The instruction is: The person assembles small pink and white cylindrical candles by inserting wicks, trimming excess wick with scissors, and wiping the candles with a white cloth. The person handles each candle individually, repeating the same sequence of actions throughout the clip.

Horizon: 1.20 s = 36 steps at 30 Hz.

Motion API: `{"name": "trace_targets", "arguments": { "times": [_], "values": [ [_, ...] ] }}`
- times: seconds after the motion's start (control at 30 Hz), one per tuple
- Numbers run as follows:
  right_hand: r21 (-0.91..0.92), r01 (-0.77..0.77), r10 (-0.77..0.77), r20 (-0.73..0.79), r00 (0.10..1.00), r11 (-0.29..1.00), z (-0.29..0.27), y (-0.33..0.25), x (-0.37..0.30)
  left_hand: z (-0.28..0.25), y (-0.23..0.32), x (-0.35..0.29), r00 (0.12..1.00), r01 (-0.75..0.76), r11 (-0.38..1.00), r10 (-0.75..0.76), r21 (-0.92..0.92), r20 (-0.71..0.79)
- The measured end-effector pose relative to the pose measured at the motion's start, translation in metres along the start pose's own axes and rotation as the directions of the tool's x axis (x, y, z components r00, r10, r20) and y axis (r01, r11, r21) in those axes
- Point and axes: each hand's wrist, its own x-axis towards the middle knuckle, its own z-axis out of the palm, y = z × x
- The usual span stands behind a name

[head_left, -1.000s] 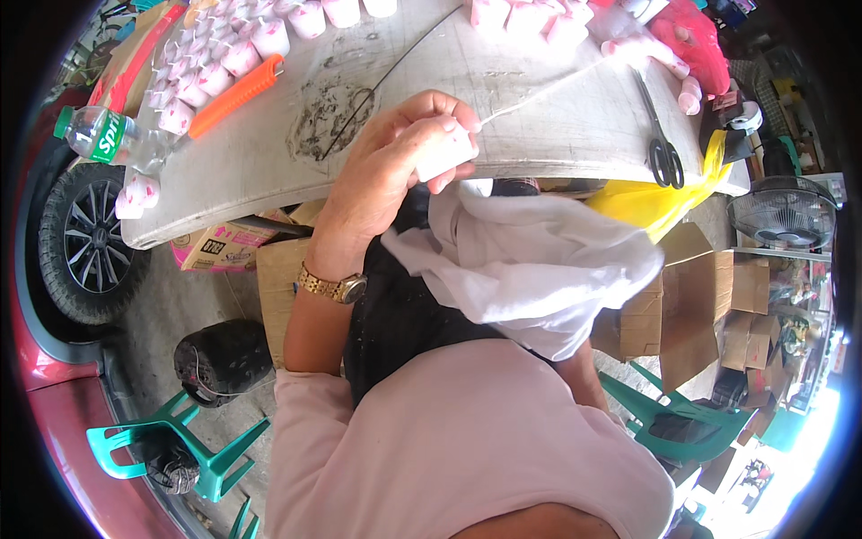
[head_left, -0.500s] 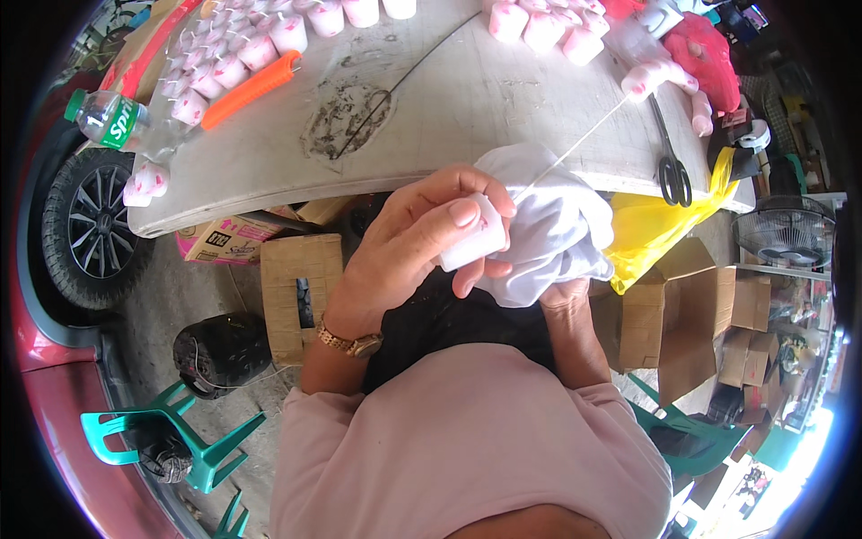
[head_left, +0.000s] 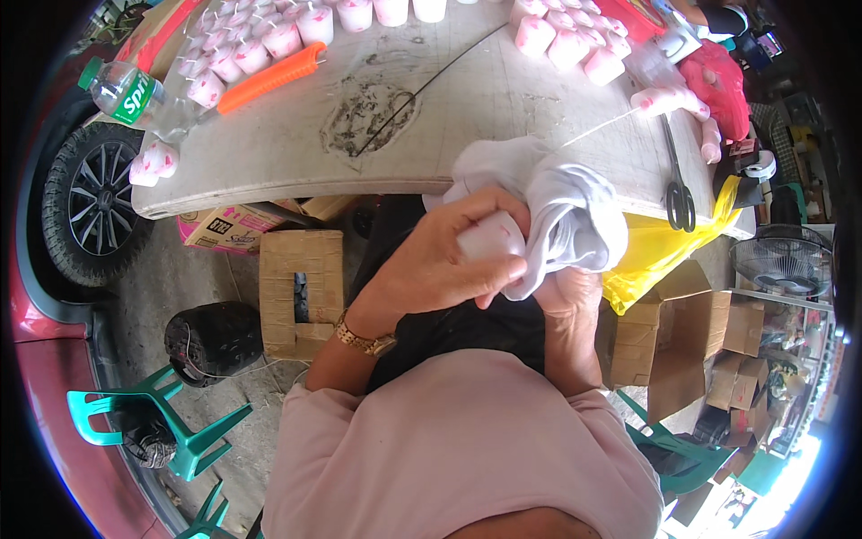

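Observation:
My left hand (head_left: 426, 265), with a gold watch at the wrist, is closed around a small white candle with pink marks (head_left: 492, 244). Its fingers wrap the sides, and the candle's far end meets the cloth. In my right hand (head_left: 572, 295) is a bunched white cloth (head_left: 579, 211), which covers most of those fingers and presses against the candle. A thin pale cord (head_left: 600, 128) runs from behind the cloth toward pink-and-white candles (head_left: 660, 101) at the table's right. Both hands are just off the near edge of the white table (head_left: 485, 99).
Rows of wicked candles (head_left: 283, 40) stand at the far left, with another group (head_left: 567, 45) farther right. An orange tool (head_left: 269, 81), a plastic bottle (head_left: 126, 92) and black scissors (head_left: 680, 202) lie on the table. A yellow bag (head_left: 642, 260) hangs at its right edge, above open cardboard boxes (head_left: 669, 332).
The white cloth has come up against the candle, and my left hand has turned and lowered slightly with it. The whole view has shifted a little.

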Motion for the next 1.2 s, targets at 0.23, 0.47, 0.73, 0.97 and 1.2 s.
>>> {"name": "trace_targets", "arguments": {
  "times": [0.23, 0.47, 0.73, 0.97, 1.2],
  "values": [
    [0.429, -0.116, 0.197, -0.148, 0.969, 0.896, -0.004, -0.004, 0.005, 0.008, 0.0, 0.011, 0.977, -0.18, 0.95, 0.143, -0.254, -0.158],
    [0.394, -0.03, 0.061, -0.066, 0.996, 0.919, -0.004, 0.006, 0.008, 0.017, 0.004, 0.031, 0.871, -0.232, 0.963, 0.267, 0.134, -0.412],
    [0.496, -0.004, 0.064, -0.104, 0.992, 0.868, -0.008, 0.011, 0.014, 0.021, -0.012, 0.041, 0.866, -0.212, 0.918, 0.336, 0.336, -0.371],
    [0.454, 0.035, -0.004, -0.07, 0.998, 0.89, -0.01, 0.014, 0.015, 0.017, -0.016, 0.042, 0.868, -0.27, 0.879, 0.399, 0.394, -0.297],
    [0.522, 0.021, -0.031, 0.009, 0.999, 0.853, -0.01, 0.016, 0.013, 0.021, 0.0, 0.034, 0.766, -0.211, 0.561, 0.604, 0.801, -0.222]
  ]
}}
